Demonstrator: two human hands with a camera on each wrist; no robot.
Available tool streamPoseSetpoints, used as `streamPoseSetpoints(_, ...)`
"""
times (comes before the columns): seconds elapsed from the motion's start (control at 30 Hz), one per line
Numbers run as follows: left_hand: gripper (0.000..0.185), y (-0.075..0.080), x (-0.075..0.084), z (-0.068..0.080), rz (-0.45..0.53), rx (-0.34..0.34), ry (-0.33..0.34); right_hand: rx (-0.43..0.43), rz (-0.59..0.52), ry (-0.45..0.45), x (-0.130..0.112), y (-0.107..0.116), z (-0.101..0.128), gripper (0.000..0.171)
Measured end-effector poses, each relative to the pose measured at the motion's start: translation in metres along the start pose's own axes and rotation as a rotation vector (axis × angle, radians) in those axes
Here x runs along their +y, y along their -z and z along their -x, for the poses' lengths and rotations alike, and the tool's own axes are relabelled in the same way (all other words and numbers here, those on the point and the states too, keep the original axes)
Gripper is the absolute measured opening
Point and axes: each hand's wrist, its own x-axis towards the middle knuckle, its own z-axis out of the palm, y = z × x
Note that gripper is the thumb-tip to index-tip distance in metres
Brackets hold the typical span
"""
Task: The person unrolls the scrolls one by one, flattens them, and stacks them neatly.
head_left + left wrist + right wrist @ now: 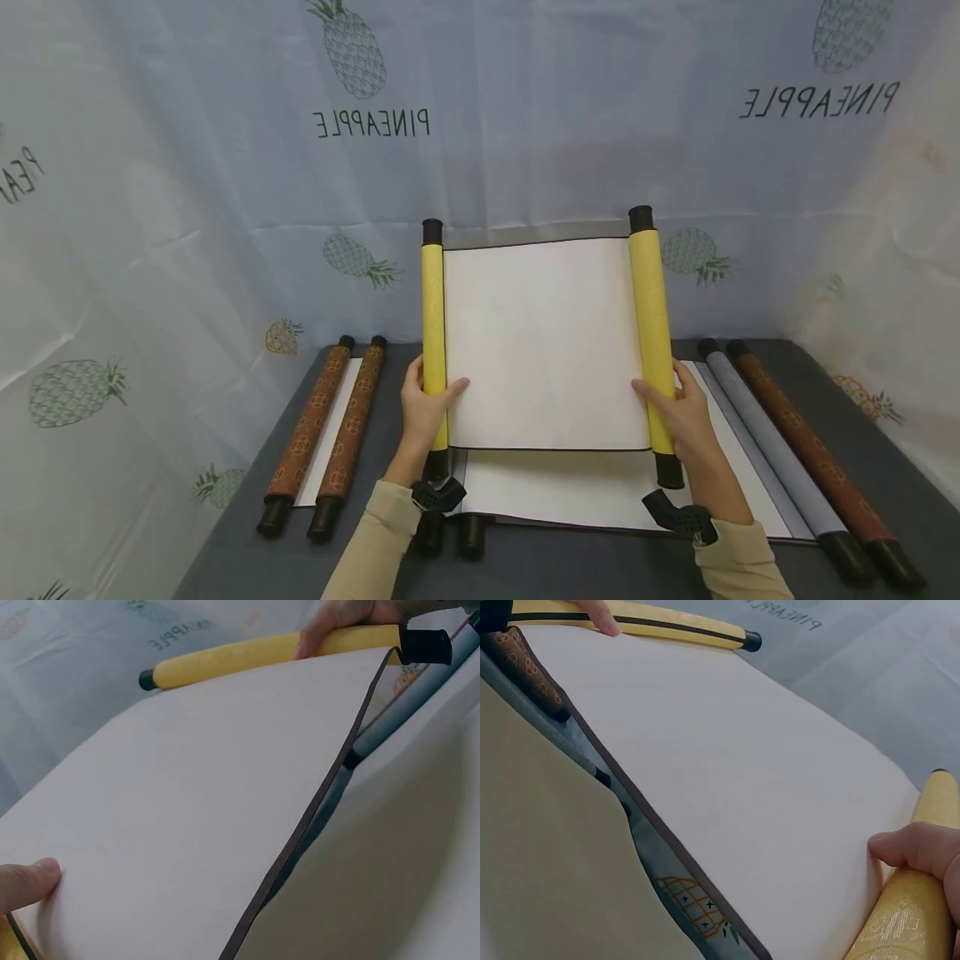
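Note:
A scroll with two yellow rolls is held upright above the table, its white sheet [547, 342] spread flat between them. My left hand [423, 408] grips the left roll [432, 317] low down, thumb resting on the sheet. My right hand [682, 417] grips the right roll [648, 317] the same way. In the left wrist view my left thumb [26, 885] lies on the sheet [187, 802], with the far yellow roll [262, 652] beyond. The right wrist view shows my right thumb [911, 851] beside the near roll [907, 922].
A brown patterned scroll [322, 429] lies partly unrolled at the left of the dark table [862, 392]. A wider scroll lies open under the held one, its white sheet [570, 492] ending in a grey roll [765, 442] beside a brown roll [810, 446]. Pineapple-print cloth [225, 167] hangs behind.

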Motion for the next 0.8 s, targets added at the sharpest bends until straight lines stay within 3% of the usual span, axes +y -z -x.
streamPoseSetpoints(0.33,0.08,0.011,0.003,-0.005,0.0,-0.023,-0.066,-0.057,-0.006,0.124,0.001,0.004,-0.001,0.081)
streamPoseSetpoints(0.8,0.074,0.016,0.005,-0.006,-0.07,-0.021,-0.115,-0.044,0.033,0.243,0.002,0.013,-0.002,0.081)
